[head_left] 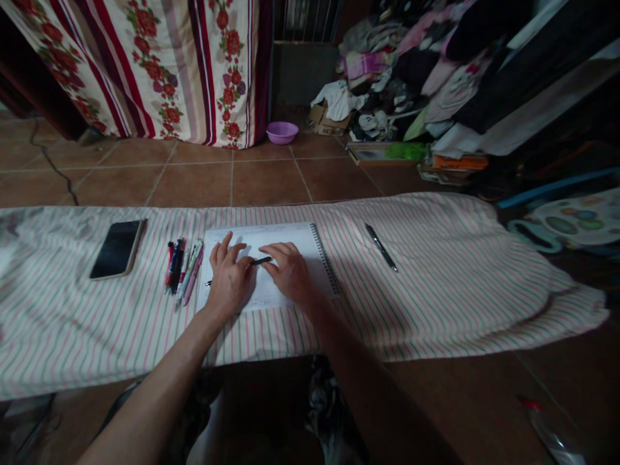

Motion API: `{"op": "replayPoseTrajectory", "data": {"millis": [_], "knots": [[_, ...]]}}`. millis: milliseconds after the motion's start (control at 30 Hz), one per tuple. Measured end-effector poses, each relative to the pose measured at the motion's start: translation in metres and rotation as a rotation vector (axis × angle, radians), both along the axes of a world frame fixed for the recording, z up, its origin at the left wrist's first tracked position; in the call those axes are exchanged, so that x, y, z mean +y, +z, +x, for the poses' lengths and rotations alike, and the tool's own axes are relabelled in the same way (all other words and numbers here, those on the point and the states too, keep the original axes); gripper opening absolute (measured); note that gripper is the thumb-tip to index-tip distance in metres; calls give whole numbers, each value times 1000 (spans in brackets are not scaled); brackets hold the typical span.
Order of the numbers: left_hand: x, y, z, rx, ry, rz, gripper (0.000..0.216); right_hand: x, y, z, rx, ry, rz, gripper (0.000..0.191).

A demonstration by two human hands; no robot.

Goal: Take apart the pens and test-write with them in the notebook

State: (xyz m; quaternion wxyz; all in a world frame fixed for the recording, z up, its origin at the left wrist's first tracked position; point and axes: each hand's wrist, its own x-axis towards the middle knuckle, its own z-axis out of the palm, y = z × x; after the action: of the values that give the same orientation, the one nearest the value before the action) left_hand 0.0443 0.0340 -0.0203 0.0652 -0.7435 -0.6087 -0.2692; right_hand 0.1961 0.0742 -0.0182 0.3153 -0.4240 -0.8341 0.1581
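Observation:
A white spiral notebook [300, 239] lies open on a striped cloth [436, 284]. My left hand [230, 276] rests flat on the page with its fingers spread, lying over a black pen [259, 261]. The pen runs from under that hand toward my right hand [289, 270]. The right hand's fingers are bent, and its thumb and fingertips close on the pen's right end. A row of several coloured pens [183, 268] lies just left of the notebook, close to my left hand.
A dark phone [117, 248] lies on the cloth at the left. Another black pen [381, 247] lies right of the notebook. Beyond are a tiled floor, a purple bowl [281, 132], a floral curtain [159, 64] and a heap of clothes [411, 71].

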Motion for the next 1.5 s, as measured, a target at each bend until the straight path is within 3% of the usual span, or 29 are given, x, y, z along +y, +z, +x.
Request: {"op": "replayPoseTrajectory", "data": {"millis": [100, 233, 367, 567, 700, 1000, 1500], "knots": [[1, 1, -1, -4, 32, 12, 16, 1, 0, 1, 58, -73, 10, 35], [1, 3, -3, -19, 70, 21, 14, 2, 1, 2, 199, -206, -90, 28], [1, 4, -5, -35, 94, 31, 14, 0, 3, 0, 390, -282, -327, 16], [0, 5, -5, -64, 83, 67, 14, -7, 5, -13, 631, -190, -802, 10], [0, 4, -2, -56, 56, 86, 14, -9, 8, -22, 819, -219, -983, 11], [-1, 5, 3, -35, 19, 85, 14, -10, 10, -25, 963, -260, -1083, 22], [-2, 5, 8, -30, 4, 88, 15, -8, 0, -25, 985, -277, -1060, 21]]}}
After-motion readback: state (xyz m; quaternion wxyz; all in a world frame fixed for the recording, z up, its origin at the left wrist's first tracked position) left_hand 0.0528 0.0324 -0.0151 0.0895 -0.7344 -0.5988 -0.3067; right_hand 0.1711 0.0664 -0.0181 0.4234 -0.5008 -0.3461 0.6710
